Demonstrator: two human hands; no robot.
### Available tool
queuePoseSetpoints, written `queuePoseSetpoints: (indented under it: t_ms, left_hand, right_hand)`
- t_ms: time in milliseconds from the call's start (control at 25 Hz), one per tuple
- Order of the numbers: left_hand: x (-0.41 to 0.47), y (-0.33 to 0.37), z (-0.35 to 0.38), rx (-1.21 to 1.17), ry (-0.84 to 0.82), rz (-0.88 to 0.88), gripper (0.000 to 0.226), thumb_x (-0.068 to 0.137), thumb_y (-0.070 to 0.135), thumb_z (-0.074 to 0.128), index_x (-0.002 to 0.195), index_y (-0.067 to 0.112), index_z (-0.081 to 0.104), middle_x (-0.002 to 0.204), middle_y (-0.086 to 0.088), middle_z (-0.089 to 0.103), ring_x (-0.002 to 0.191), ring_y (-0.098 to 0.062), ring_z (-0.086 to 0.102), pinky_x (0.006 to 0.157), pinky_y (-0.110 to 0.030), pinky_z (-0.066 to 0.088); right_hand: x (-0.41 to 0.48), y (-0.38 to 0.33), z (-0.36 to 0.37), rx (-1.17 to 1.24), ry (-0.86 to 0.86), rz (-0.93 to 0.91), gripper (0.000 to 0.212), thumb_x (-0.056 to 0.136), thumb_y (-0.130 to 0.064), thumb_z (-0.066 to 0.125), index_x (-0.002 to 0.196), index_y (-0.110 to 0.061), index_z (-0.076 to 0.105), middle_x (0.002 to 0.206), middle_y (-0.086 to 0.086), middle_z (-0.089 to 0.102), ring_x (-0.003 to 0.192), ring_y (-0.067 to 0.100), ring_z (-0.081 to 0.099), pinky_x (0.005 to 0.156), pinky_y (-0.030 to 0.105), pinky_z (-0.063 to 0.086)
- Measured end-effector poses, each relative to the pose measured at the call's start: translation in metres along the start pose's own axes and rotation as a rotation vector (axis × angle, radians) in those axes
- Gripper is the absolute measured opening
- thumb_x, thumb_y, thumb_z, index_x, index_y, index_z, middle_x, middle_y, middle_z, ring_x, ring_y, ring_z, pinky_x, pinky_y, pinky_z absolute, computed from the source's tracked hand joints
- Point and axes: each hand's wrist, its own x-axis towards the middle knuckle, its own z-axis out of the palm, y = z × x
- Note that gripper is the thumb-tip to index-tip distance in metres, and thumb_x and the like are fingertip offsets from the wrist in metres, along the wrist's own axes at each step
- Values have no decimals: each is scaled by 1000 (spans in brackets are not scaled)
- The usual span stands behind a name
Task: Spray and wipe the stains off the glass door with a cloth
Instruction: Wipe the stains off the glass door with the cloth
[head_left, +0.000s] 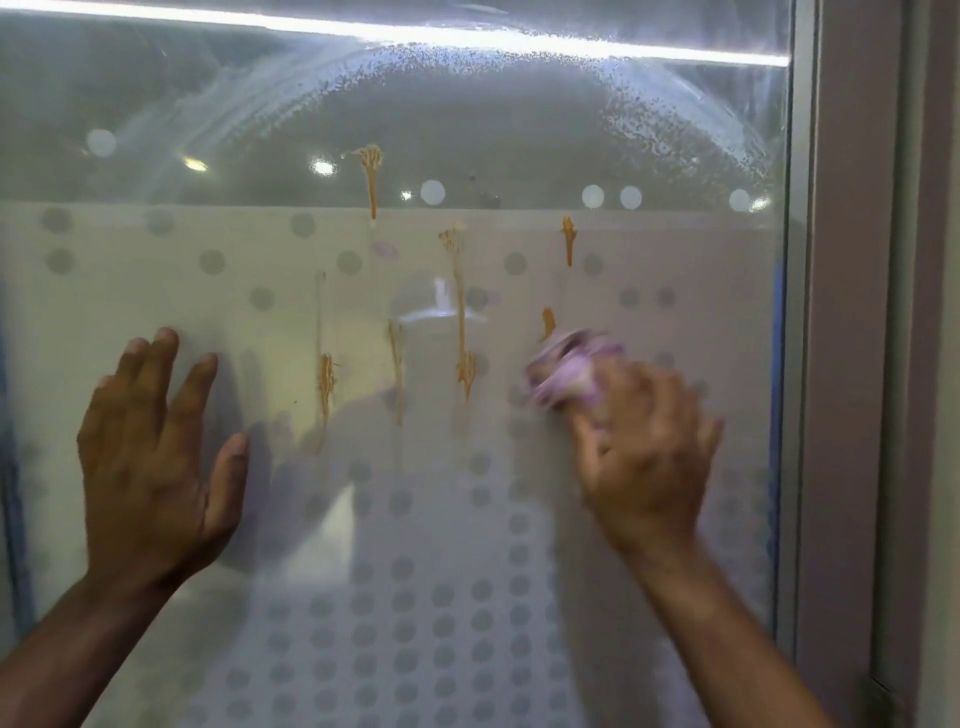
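The glass door fills the view, clear on top and frosted with a dot pattern below. Several orange drip stains run down its middle. Wet spray droplets and wipe arcs fog the upper pane. My right hand is shut on a bunched purple cloth and presses it against the glass just below a small orange stain; hand and cloth are motion-blurred. My left hand lies flat on the glass at the left, fingers spread, holding nothing. No spray bottle is in view.
The door's metal frame and a pale wall edge stand right of the cloth. A bright light strip reflects across the top of the pane. A blue edge shows at far left.
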Motion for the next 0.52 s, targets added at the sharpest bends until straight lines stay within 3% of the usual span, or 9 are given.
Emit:
queuePoseSetpoints:
  t_ms: [120,240,360,520]
  left_hand:
    - [1,1,0,-6,32,13,73,102,44,43,162,1,41,176,-23,25,165,-44,22,130,-67,23]
    - [-1,3,1,-21,79,24,71,104,43,44,161,1,43,174,-25,29,163,-45,26,128,-66,25]
    - [0,5,-1,-27,93,33,69,105,42,43,161,2,43,174,-25,30,163,-45,26,128,-64,24]
    - [-1,4,-1,-31,93,33,69,105,41,44,161,2,43,174,-24,29,164,-44,25,128,-62,23]
  right_hand:
    - [50,39,-6,16,70,358,50,94,-42,63,140,-24,57,131,16,59,120,39,56,94,53,44]
    - [57,30,-7,93,114,482,49,93,-39,65,138,-21,60,131,19,59,123,41,56,97,53,44]
    - [32,-20,3,85,89,387,45,94,-36,67,135,-18,64,126,20,60,114,40,55,89,51,42]
    - [-26,-85,4,105,-29,-24,38,95,-28,67,131,-19,69,122,19,67,104,39,59,79,47,42]
